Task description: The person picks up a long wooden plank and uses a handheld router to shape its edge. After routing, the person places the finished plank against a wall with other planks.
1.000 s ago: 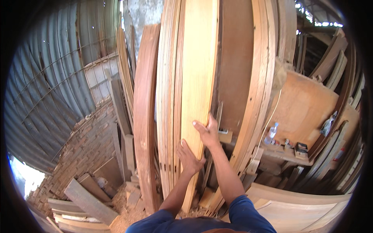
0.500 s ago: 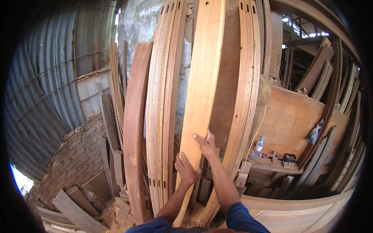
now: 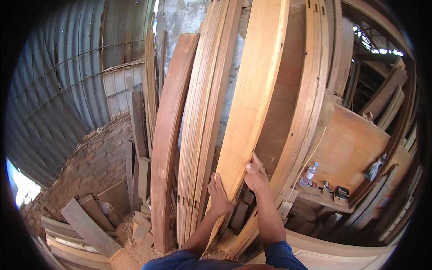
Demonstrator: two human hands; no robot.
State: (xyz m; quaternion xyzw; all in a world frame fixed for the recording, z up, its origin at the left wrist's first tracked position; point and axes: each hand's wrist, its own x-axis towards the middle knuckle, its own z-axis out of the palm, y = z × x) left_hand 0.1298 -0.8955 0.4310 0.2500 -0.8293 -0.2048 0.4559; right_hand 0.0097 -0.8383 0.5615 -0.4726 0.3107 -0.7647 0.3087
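A long pale wooden plank (image 3: 252, 90) stands steeply upright before me, its top running out past the upper edge of the picture. My left hand (image 3: 220, 198) is closed on its lower part, with the fingers up along the left edge and the palm across the face. Slightly higher, my right hand (image 3: 256, 174) grips the plank's right edge, thumb toward me and the other fingertips partly hidden. Left of the plank lean slotted timbers (image 3: 204, 103) and a reddish-brown board (image 3: 171, 130). On its right stands another slotted timber bundle (image 3: 301, 103).
At the right, a bottle (image 3: 309, 173) and small boxes (image 3: 341, 192) sit on a wooden ledge (image 3: 321, 200). Corrugated metal sheeting (image 3: 54, 81) and a brick wall (image 3: 96, 157) are at the left. Offcuts (image 3: 90, 225) and sawdust (image 3: 135, 256) lie below.
My right hand has slid from the plank's face to its right edge. The plank leans further right in the picture, and the whole view has shifted, with surroundings appearing further right.
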